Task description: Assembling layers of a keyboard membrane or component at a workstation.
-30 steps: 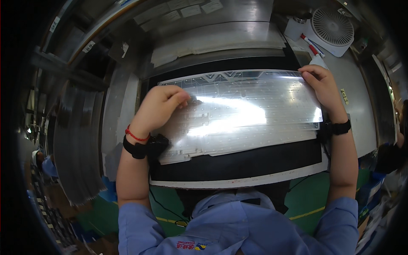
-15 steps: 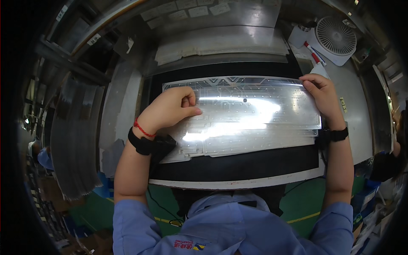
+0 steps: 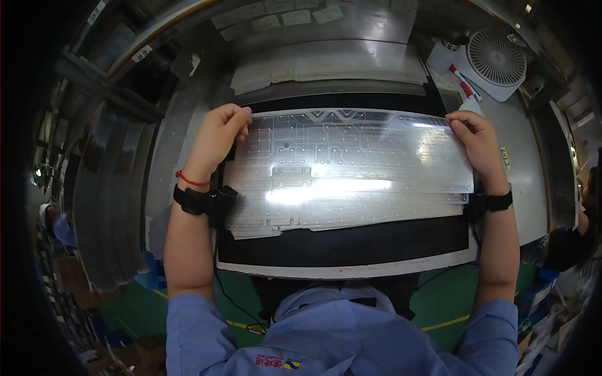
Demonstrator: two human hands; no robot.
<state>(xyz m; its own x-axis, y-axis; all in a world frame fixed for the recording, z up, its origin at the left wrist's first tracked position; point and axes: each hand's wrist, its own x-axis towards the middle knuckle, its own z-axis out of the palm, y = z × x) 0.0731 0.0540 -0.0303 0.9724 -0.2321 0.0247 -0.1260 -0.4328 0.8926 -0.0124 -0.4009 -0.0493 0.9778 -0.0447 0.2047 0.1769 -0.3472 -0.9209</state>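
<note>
A clear flexible sheet printed with fine circuit lines (image 3: 370, 144) lies over a stack of similar silvery sheets (image 3: 370, 216), whose near edges stick out below it. My left hand (image 3: 224, 133) pinches the sheet's far left corner between thumb and fingers. At the far right corner, my right hand (image 3: 471, 136) grips the edge with its thumb and forefinger. Glare hides part of the print across the middle. Beneath the stack is a black mat (image 3: 351, 247).
Behind the mat sits another pile of sheets (image 3: 332, 66). A white fan (image 3: 496, 57) and red marker pens (image 3: 463, 84) are at the far right. Stacked dark sheets (image 3: 113, 194) stand on the left. The white board edge (image 3: 351, 272) runs along the front.
My left hand has moved from above the sheet's left part outward and away to its far left corner, where it now pinches. My right hand stays at the right corner.
</note>
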